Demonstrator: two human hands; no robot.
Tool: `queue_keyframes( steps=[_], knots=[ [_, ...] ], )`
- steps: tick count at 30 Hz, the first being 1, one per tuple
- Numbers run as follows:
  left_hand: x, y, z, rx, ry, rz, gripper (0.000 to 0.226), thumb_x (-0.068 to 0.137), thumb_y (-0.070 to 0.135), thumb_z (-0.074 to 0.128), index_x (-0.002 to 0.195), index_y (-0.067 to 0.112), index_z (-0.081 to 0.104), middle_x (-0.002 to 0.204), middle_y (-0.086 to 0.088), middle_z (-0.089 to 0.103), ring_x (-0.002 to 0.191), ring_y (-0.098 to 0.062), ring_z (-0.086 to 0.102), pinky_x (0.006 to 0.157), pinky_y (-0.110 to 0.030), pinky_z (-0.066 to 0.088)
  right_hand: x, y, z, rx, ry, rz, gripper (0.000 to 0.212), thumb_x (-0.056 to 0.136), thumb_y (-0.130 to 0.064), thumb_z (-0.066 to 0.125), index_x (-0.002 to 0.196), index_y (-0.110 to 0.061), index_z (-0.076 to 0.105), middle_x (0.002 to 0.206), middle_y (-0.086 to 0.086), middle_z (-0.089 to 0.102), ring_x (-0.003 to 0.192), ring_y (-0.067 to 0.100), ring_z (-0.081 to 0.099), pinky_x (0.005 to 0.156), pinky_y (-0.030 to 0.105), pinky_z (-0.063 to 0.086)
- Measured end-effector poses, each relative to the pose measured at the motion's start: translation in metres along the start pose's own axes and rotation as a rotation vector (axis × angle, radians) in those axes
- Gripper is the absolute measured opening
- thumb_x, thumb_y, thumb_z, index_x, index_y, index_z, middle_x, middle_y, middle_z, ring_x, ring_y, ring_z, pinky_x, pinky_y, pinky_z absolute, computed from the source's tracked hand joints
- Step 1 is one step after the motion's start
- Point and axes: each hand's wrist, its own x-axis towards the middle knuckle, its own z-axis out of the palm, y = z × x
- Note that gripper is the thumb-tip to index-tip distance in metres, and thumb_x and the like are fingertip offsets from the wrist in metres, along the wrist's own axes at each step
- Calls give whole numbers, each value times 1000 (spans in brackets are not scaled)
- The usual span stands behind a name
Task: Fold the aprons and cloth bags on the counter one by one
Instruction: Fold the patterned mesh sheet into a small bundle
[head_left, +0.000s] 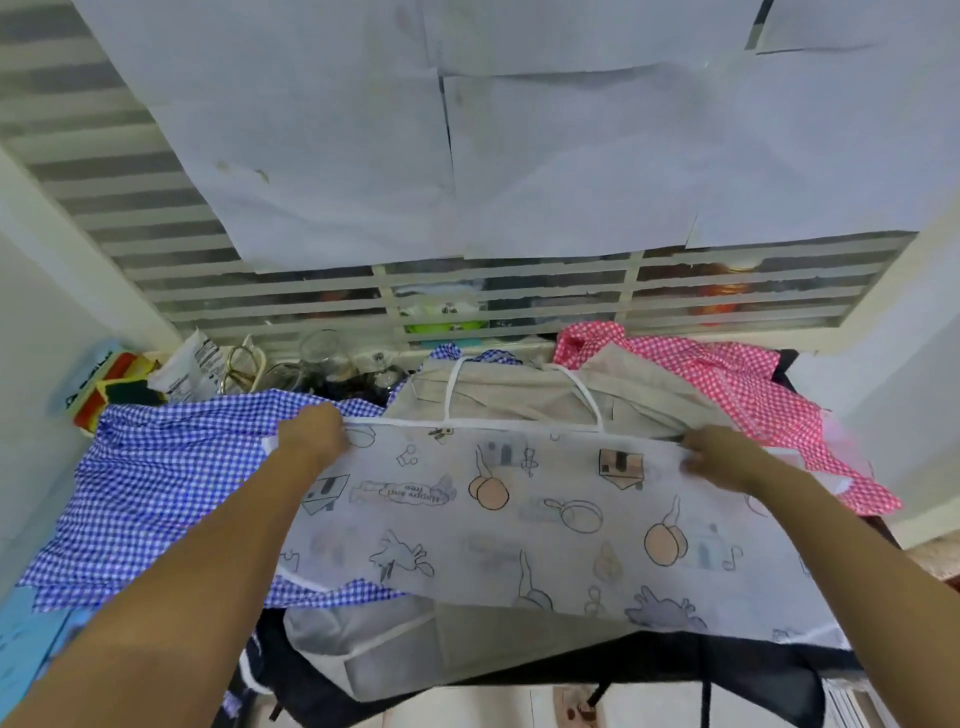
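A white apron (519, 519) printed with cartoon drawings lies spread across the counter in front of me. My left hand (311, 434) grips its far left corner at the white edge band. My right hand (727, 457) pinches its far right corner. Under and behind it lie a beige cloth bag (524, 395) with white straps, a blue checked apron (156, 467) at the left, and a pink checked apron (727, 374) at the right. A dark cloth (649, 675) hangs over the counter's front edge below.
Glass jars (322, 353), a crumpled packet (192, 369) and a coloured box (104, 384) stand at the back left by the wall. A slatted window (519, 291) partly covered with white paper rises behind the counter. Floor tiles show below the front edge.
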Motion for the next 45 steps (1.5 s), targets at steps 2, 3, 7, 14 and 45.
queue_keyframes(
  steps=[2,3,7,14,45],
  knots=[
    [8,3,10,-31,-7,-11,11,91,19,57,93,9,60,104,-11,63,99,-30,59,85,-35,42,7,0,7,47,37,-15,20,88,-21,64,103,-7,65,107,9,63,97,24,57,79,30,40],
    [12,5,16,-63,-9,-12,16,92,21,55,96,7,62,106,-12,64,100,-30,59,82,-34,41,9,-1,11,88,61,-27,20,86,-29,68,95,-11,66,98,6,65,90,22,57,76,31,42],
    [19,11,27,-72,-1,-54,34,96,39,48,108,10,59,110,-10,63,103,-28,58,91,-36,37,18,-12,22,174,180,-94,17,88,-32,65,82,-18,58,79,-1,60,77,19,56,67,30,42],
    [-29,51,50,-346,567,358,32,80,2,67,111,1,62,105,-19,62,96,-37,57,90,-44,41,38,-23,34,117,296,-64,22,93,-24,57,86,-5,64,81,11,65,76,24,58,64,29,37],
    [-147,5,120,-1449,-181,-624,55,86,59,56,62,10,52,52,-2,49,41,-13,43,45,-23,39,-59,-117,185,-242,346,-514,123,48,15,61,153,-25,10,154,14,28,140,37,19,112,46,4]
  ],
)
